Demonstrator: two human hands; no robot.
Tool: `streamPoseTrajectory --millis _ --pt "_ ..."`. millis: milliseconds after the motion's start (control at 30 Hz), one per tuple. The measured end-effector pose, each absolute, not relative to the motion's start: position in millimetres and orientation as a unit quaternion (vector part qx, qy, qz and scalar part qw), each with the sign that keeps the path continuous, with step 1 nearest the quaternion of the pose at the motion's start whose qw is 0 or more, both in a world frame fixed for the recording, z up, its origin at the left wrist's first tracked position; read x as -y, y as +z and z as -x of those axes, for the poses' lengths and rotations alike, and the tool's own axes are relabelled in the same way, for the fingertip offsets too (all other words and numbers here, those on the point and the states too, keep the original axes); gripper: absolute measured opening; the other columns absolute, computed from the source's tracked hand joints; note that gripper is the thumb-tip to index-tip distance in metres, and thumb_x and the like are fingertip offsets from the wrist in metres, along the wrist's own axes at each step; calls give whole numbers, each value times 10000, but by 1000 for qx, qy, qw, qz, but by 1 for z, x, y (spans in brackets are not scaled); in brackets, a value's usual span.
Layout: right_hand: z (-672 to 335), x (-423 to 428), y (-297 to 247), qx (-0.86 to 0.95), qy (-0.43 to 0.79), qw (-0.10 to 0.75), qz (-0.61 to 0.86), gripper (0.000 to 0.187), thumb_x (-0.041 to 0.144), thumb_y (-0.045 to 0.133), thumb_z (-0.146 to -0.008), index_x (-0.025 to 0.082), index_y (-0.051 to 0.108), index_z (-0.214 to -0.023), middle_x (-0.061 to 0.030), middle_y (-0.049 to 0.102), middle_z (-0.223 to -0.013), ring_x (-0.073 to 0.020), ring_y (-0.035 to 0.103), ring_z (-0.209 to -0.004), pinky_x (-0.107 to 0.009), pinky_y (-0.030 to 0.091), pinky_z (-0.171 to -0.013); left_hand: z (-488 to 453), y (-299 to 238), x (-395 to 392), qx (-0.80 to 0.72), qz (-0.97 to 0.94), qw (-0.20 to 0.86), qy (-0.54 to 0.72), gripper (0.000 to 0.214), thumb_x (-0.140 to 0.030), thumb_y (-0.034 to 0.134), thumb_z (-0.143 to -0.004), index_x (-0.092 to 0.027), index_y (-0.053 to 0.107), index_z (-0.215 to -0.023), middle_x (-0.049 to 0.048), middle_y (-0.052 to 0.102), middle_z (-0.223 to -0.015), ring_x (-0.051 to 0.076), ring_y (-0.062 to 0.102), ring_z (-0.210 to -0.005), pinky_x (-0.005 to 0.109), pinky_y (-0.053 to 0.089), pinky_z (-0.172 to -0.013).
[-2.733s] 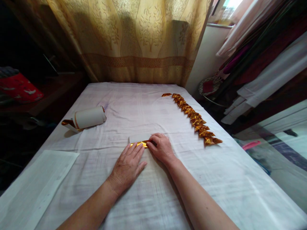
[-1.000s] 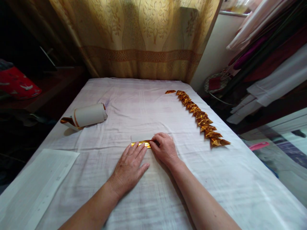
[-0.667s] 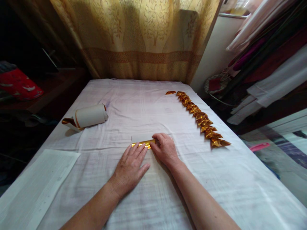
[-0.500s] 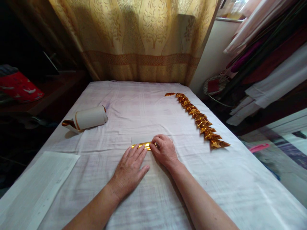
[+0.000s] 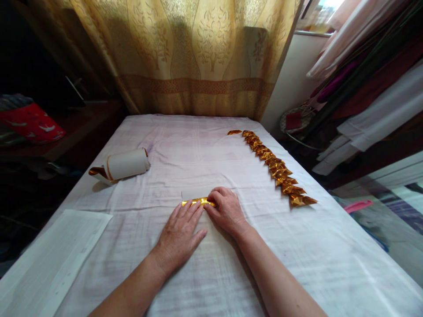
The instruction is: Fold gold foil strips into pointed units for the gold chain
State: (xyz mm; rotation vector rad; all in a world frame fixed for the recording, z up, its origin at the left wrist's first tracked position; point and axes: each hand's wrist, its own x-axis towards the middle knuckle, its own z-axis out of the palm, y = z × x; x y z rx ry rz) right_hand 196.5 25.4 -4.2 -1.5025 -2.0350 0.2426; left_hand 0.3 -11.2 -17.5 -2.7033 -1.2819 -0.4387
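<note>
A sheet of gold foil paper lies on the white cloth, its pale side up and its near edge folded over as a shiny gold strip. My left hand rests flat with fingers stretched out, the fingertips pressing on the left part of that strip. At the strip's right end, my right hand is closed, thumb and fingers pinching the paper. To the right runs a diagonal row of folded gold foil pieces, overlapping one another. A single folded piece lies by the row's far end.
On the left lies a roll of gold-backed paper, pale side outward. Nearer me is a flat whitish sheet. A gold curtain hangs behind the cloth-covered surface. Clothes hang at right; a red container stands at left.
My right thumb and fingers have shifted slightly left along the gold strip, and its raised right end looks flatter. My left hand stays in place. The view has tilted a little.
</note>
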Motion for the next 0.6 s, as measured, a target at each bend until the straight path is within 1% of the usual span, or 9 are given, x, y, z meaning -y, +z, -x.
streamPoseTrajectory --millis 200,300,433,600 --pt "-211 -30 -7 786 137 317 513 38 250 676 -881 237 699 -909 -45 682 -1009 -192 620 -930 -329 450 -839 0 -18 11 432 888 49 -153 543 -496 436 -989 -199 480 -1441 35 509 -1501 232 436 -1397 435 317 -1189" --pt "-219 -32 -9 801 138 317 489 85 221 684 -877 247 719 -950 -45 689 -1046 -191 634 -939 -333 467 -860 1 -18 11 432 887 44 -155 554 -515 440 -983 -213 474 -1446 23 506 -1504 225 433 -1400 425 324 -1191" --pt "-225 -33 -12 813 130 307 478 164 187 656 -890 269 732 -1011 -53 682 -1121 -210 635 -1007 -366 469 -899 1 -18 11 433 888 40 -151 549 -487 462 -978 -219 460 -1457 29 503 -1506 228 419 -1409 437 325 -1194" --pt "-228 -34 -16 818 134 314 464 196 190 613 -913 277 740 -1034 -58 680 -1123 -202 638 -1013 -355 482 -895 1 -17 11 437 886 36 -151 537 -502 450 -981 -229 481 -1442 14 510 -1500 227 428 -1402 435 329 -1191"
